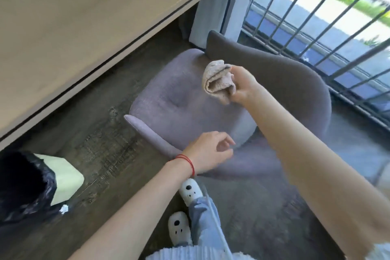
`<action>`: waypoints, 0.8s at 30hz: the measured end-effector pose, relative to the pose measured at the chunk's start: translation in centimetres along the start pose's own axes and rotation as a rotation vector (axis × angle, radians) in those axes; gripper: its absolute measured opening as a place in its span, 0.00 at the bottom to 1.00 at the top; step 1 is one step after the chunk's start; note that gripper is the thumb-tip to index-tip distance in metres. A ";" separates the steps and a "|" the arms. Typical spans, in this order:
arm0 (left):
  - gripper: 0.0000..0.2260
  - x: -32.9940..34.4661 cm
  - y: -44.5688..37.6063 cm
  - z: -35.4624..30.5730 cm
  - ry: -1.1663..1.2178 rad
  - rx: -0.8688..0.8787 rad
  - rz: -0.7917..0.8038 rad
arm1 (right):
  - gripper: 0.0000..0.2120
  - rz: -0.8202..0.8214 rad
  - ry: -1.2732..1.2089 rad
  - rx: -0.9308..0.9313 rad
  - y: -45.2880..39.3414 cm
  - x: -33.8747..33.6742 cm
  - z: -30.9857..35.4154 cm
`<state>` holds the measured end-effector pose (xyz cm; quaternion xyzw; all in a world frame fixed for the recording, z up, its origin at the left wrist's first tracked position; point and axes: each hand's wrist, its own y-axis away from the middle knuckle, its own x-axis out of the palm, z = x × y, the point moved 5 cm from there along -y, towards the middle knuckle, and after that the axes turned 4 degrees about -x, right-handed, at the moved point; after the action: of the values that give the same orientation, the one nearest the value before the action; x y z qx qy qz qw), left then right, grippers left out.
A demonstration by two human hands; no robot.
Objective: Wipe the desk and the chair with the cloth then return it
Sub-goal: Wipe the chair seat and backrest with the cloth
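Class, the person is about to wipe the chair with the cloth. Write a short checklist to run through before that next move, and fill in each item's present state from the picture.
1. Cloth held firmly: ok, the right hand is closed on it, bunched.
2. Cloth touching the chair: not ok, it appears to be held above the seat, not pressed on it.
3. Seat free of objects: ok, nothing lies on the visible part.
4. Left hand out of the wiping path: cannot tell, it is open and empty near the armrest, beside the seat's front.
5. Chair clear of the desk: ok, floor shows between them.
6. Cloth clean: cannot tell, the picture is blurred.
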<state>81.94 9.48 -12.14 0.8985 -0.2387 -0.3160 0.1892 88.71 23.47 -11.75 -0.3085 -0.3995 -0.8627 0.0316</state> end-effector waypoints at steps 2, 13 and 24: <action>0.17 3.9 1.6 -3.0 -0.036 0.101 0.147 | 0.11 -0.048 0.094 -0.082 3.8 -1.2 1.8; 0.22 9.9 0.7 -7.4 -0.445 0.137 -0.332 | 0.08 -0.263 0.251 -0.448 17.6 -15.9 4.3; 0.15 12.6 -0.4 -8.7 -0.533 0.114 -0.760 | 0.14 -0.198 -0.312 -0.653 18.7 -31.5 -2.9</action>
<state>96.41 4.48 -12.04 0.8188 0.0501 -0.5690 -0.0574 118.38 2.68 -18.19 -0.3901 -0.1310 -0.8861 -0.2134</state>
